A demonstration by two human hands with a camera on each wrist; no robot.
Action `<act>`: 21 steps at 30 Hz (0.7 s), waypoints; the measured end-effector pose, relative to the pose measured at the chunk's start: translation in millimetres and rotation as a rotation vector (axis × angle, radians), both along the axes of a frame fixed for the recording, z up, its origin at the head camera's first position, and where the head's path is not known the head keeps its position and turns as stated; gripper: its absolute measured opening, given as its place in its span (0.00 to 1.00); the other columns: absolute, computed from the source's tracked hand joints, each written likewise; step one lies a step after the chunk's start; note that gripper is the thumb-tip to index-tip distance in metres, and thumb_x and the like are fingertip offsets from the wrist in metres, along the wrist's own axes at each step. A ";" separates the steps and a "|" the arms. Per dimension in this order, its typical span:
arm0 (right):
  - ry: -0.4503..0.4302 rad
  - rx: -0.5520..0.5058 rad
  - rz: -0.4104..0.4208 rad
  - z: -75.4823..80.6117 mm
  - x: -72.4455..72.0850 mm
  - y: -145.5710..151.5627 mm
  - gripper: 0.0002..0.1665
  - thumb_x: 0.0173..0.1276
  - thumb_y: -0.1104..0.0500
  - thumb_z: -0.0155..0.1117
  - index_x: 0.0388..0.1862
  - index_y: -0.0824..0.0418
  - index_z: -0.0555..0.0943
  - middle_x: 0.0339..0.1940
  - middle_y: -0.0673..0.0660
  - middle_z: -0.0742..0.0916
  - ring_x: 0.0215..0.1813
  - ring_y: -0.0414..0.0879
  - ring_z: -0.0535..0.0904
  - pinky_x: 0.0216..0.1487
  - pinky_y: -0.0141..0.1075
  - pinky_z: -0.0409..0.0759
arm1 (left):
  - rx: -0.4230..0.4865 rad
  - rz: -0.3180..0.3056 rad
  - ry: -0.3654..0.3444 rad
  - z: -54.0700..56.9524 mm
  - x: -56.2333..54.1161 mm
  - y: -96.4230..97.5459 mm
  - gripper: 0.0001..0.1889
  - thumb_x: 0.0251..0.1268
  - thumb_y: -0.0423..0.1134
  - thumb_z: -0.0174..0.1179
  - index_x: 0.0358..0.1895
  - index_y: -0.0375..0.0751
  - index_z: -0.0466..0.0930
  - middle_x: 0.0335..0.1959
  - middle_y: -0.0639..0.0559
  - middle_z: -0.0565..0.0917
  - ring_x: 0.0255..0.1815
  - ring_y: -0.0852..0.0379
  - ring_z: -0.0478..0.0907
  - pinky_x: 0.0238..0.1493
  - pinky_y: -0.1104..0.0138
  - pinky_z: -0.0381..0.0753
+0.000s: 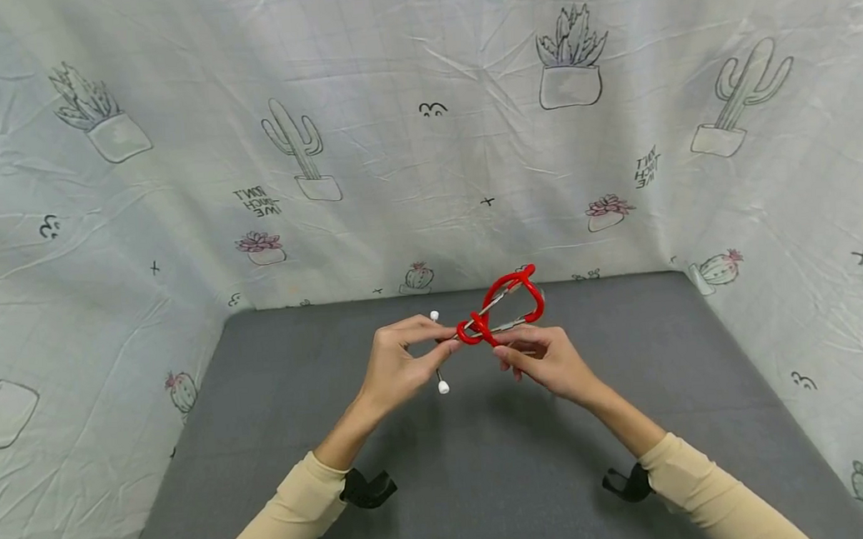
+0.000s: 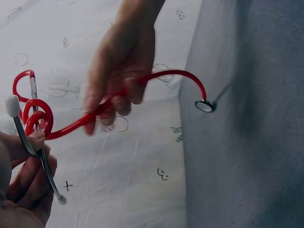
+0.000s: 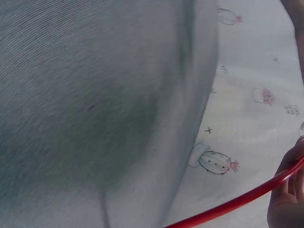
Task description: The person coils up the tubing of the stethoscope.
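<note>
Both hands hold a red stethoscope point(image 1: 478, 325) in the air above the grey table. My left hand point(image 1: 400, 363) pinches its metal ear tubes between thumb and fingers, beside a curl of the red tubing. White ear tips point(image 1: 443, 387) stick out above and below that hand. My right hand point(image 1: 546, 362) grips the tubing farther along, fingers curled round it. In the left wrist view, the tubing arches past the right hand to the round chest piece point(image 2: 204, 106), which hangs free. The head view does not show the chest piece. At the right wrist view's edge, red tubing point(image 3: 228, 206) crosses the hand.
A grey cloth-covered table point(image 1: 297, 396) lies beneath the hands. Behind it and along both sides hangs a pale curtain point(image 1: 392, 139) printed with cacti and potted plants. Black straps point(image 1: 367, 488) are round both wrists.
</note>
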State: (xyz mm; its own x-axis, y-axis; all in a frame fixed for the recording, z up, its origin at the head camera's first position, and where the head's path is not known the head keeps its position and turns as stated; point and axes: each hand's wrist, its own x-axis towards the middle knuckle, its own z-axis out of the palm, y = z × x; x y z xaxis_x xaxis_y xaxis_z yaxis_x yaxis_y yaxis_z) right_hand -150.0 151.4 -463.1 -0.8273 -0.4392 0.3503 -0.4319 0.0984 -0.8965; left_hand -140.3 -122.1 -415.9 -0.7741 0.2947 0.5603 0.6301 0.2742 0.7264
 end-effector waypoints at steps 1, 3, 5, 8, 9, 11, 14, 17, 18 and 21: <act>0.017 0.004 0.000 -0.9 1.0 -0.2 0.13 0.76 0.72 0.67 0.57 0.70 0.89 0.35 0.65 0.89 0.27 0.51 0.83 0.32 0.36 0.88 | 0.002 0.005 -0.010 0.3 -0.3 -0.1 0.07 0.62 0.30 0.79 0.43 0.38 0.96 0.37 0.49 0.94 0.39 0.57 0.88 0.43 0.67 0.87; 0.050 0.014 -0.001 -2.0 3.3 -0.5 0.14 0.75 0.73 0.68 0.57 0.69 0.90 0.37 0.64 0.87 0.27 0.50 0.82 0.30 0.36 0.87 | 0.005 0.015 -0.026 0.7 -1.1 -0.3 0.07 0.63 0.31 0.79 0.43 0.38 0.96 0.37 0.49 0.94 0.39 0.57 0.88 0.45 0.67 0.87; 0.081 0.029 -0.019 -1.5 5.8 -0.7 0.15 0.74 0.73 0.69 0.56 0.68 0.90 0.38 0.62 0.87 0.26 0.48 0.81 0.28 0.35 0.86 | 0.006 0.021 -0.043 0.9 -2.1 -0.6 0.07 0.64 0.32 0.78 0.44 0.38 0.96 0.37 0.48 0.94 0.39 0.57 0.88 0.45 0.67 0.87; 0.148 0.058 -0.051 0.0 8.3 -0.8 0.15 0.72 0.72 0.71 0.56 0.66 0.91 0.39 0.60 0.88 0.26 0.44 0.82 0.28 0.34 0.86 | 0.008 0.035 -0.067 1.7 -3.5 -1.6 0.07 0.64 0.32 0.78 0.44 0.39 0.96 0.37 0.48 0.94 0.39 0.57 0.87 0.45 0.67 0.86; 0.177 0.071 -0.061 0.6 8.8 -0.8 0.15 0.72 0.72 0.72 0.55 0.66 0.91 0.40 0.59 0.89 0.27 0.43 0.83 0.28 0.33 0.86 | 0.008 0.041 -0.073 2.3 -4.0 -2.0 0.07 0.64 0.32 0.78 0.44 0.39 0.96 0.37 0.48 0.94 0.39 0.57 0.87 0.45 0.67 0.86; 0.238 0.090 -0.073 1.0 9.2 -1.0 0.16 0.69 0.73 0.74 0.55 0.65 0.92 0.41 0.57 0.89 0.29 0.42 0.85 0.29 0.31 0.86 | 0.003 0.055 -0.085 3.3 -5.1 -2.8 0.07 0.64 0.33 0.79 0.43 0.40 0.97 0.37 0.49 0.94 0.40 0.58 0.87 0.46 0.67 0.86; 0.322 0.104 -0.088 1.3 10.5 -1.1 0.18 0.66 0.74 0.76 0.54 0.63 0.92 0.42 0.55 0.90 0.30 0.41 0.86 0.30 0.27 0.84 | -0.005 0.070 -0.093 5.6 -7.4 -3.7 0.07 0.64 0.34 0.79 0.44 0.41 0.97 0.37 0.50 0.94 0.40 0.57 0.87 0.48 0.66 0.86; 0.400 0.109 -0.096 1.1 12.5 -0.8 0.17 0.65 0.71 0.78 0.53 0.63 0.93 0.42 0.54 0.90 0.28 0.38 0.82 0.29 0.24 0.79 | -0.006 0.089 -0.096 8.2 -9.8 -5.4 0.07 0.64 0.34 0.79 0.43 0.40 0.97 0.37 0.49 0.94 0.41 0.56 0.88 0.49 0.66 0.86; 0.426 0.108 -0.095 1.0 13.4 -0.7 0.15 0.67 0.69 0.78 0.53 0.63 0.93 0.42 0.54 0.90 0.28 0.38 0.80 0.28 0.24 0.77 | -0.004 0.097 -0.098 9.1 -10.8 -6.2 0.07 0.64 0.34 0.79 0.43 0.40 0.97 0.37 0.49 0.94 0.41 0.55 0.88 0.48 0.67 0.86; 0.501 0.110 -0.084 0.5 16.0 0.2 0.13 0.74 0.58 0.75 0.52 0.64 0.92 0.42 0.55 0.90 0.27 0.38 0.75 0.28 0.24 0.74 | -0.005 0.128 -0.109 11.1 -13.5 -9.2 0.07 0.62 0.32 0.80 0.43 0.39 0.97 0.37 0.48 0.94 0.40 0.54 0.87 0.46 0.68 0.85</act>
